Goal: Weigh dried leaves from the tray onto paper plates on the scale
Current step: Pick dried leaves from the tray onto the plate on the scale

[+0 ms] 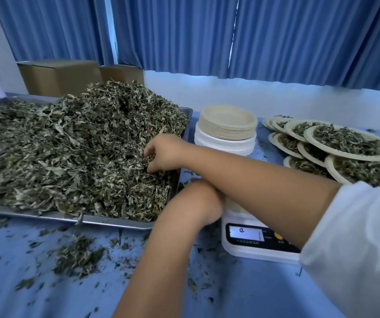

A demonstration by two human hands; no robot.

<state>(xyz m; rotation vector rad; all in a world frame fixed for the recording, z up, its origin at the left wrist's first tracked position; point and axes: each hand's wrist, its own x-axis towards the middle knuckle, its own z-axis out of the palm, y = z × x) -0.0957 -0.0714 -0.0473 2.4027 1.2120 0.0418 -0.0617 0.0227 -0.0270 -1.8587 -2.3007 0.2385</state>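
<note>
Right forearm (pixel 253 175) covers left hand; scale (pixel 260 255) display blurred.

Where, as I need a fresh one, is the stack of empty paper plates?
Head view, right of centre: the plate stack stands between the leaf tray and the filled plates.

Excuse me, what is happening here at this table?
A person is portioning leaves. The right hand reaches across and pinches some in the tray. The left hand is by the scale, mostly hidden under the right arm. Filled plates lie at the right. An empty stack stands behind the scale.
</note>
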